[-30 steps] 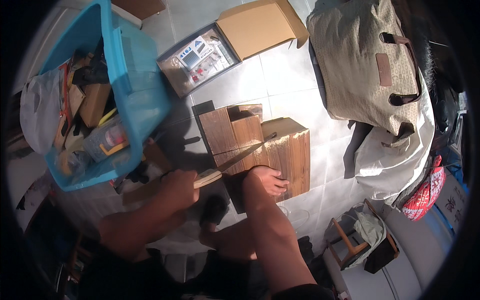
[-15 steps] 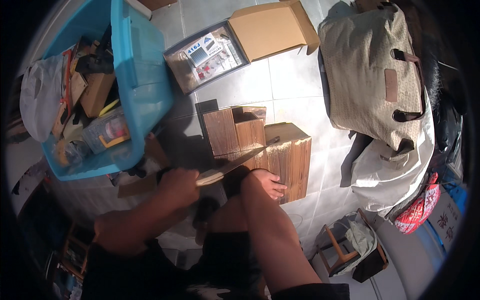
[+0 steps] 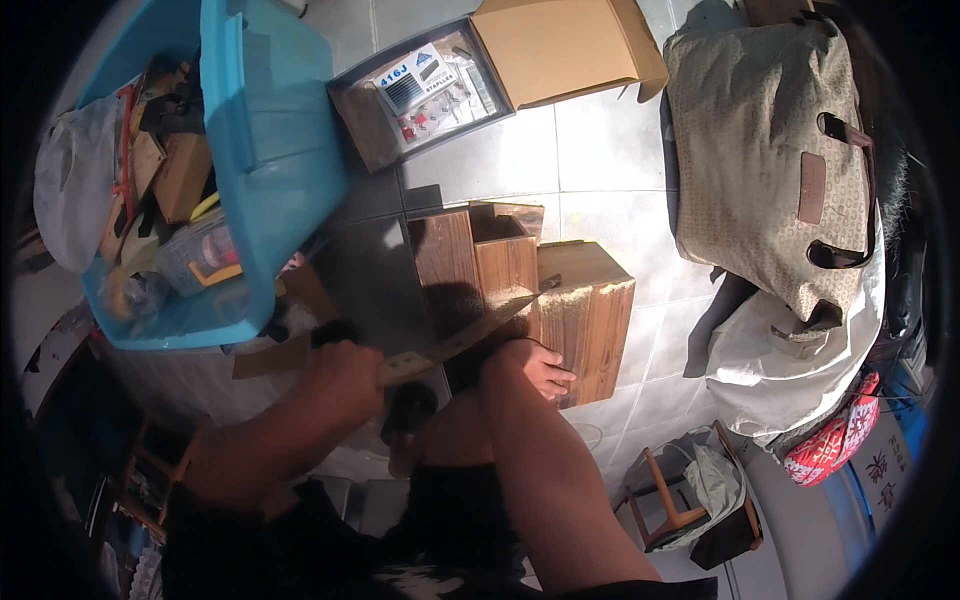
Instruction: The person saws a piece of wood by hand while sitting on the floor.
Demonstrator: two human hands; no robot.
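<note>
My left hand [image 3: 347, 380] is closed round the near end of a long, narrow, tapering hand tool [image 3: 440, 358]. Its blade slants up to the right, and the tip lies over a dusty edge of a brown wood-grain box [image 3: 590, 335]. Pale sawdust [image 3: 572, 296] clings along that edge. Beside it, the box's stepped left part has an open compartment [image 3: 497, 228] at the top. My right hand [image 3: 535, 370] grips the box low down, its fingers bent over the wood face and its thumb hidden. My knee is close beside this hand.
A blue bin [image 3: 285, 120] full of tools and bags stands at the left. Beyond the box lies an open carton [image 3: 565, 50] holding small packets. A beige bag [image 3: 760, 150] and a white sack [image 3: 770, 370] are at the right, a small wooden stool [image 3: 665, 500] nearer.
My left hand has pulled slightly back and left, drawing the tool across the box edge. My right hand stays on the box. The whole view has shifted slightly.
</note>
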